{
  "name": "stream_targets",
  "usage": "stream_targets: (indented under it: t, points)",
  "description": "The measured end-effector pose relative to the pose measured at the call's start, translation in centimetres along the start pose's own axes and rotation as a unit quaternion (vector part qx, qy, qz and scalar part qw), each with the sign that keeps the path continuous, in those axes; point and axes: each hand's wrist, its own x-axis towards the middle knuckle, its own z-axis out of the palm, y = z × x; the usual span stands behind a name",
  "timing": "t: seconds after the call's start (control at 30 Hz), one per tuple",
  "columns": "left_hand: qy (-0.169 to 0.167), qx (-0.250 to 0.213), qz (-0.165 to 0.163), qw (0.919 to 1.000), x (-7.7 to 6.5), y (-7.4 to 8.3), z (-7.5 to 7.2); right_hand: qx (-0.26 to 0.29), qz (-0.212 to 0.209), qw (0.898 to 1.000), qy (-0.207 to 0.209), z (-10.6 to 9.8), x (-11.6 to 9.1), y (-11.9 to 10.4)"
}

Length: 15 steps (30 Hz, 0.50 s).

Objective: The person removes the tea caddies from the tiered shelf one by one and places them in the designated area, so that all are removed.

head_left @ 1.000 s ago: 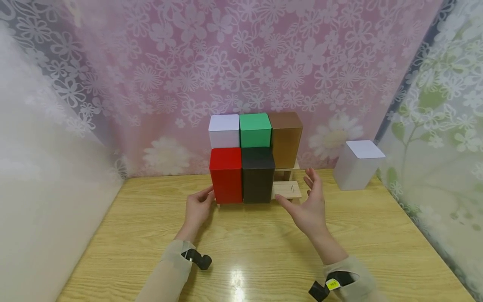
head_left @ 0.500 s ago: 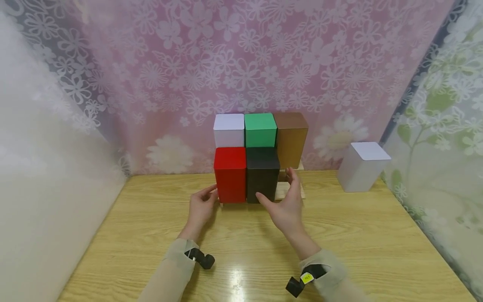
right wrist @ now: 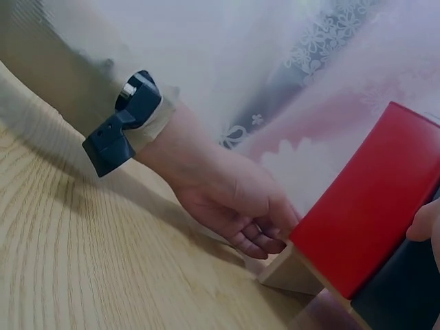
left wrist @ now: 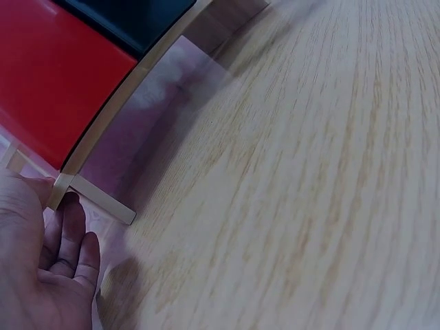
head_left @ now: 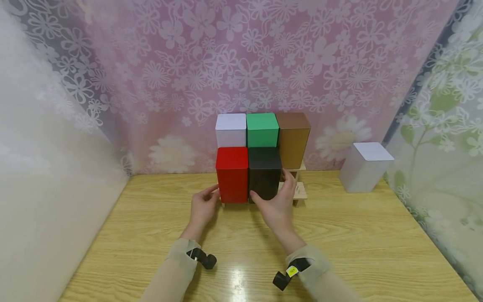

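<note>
On the front step of a small wooden rack [head_left: 300,191], a red box [head_left: 232,184] and a black box [head_left: 265,182] stand upright side by side. My left hand [head_left: 203,206] is at the rack's left end; in the left wrist view its thumb lies above the shelf end [left wrist: 62,187] and its fingers curl below. My right hand [head_left: 278,209] grips the black box, thumb on the front and fingers round its right side. Behind, on the higher step, are a white box [head_left: 231,130], a green box [head_left: 262,130] and a brown box [head_left: 293,142].
Another white box [head_left: 364,170] stands apart on the wooden table [head_left: 170,226], at the back right. A pink floral curtain [head_left: 241,63] hangs close behind the rack. Pale sheets flank the table on both sides. Each wrist wears a small black camera.
My right hand has moved left from beside the front step's bare right end and taken hold of the black box. The left hand has stayed at the rack's end. The view has shifted slightly.
</note>
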Motion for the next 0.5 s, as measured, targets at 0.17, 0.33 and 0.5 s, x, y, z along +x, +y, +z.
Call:
stream_targets:
  t: [0.17,0.33,0.5]
  points:
    - [-0.004,-0.005,-0.003,1.0000,0.0,-0.1,0.0,-0.010,0.014,1.000,0.004,0.7,-0.2,0.2]
    - [-0.005,-0.008,-0.003,1.0000,0.0,-0.2,0.0,-0.017,0.040,0.999,0.003,1.3,-0.5,0.3]
    - [-0.005,-0.004,-0.005,1.0000,0.1,-0.1,0.0,-0.015,0.047,0.998,0.025,1.5,-0.6,0.2]
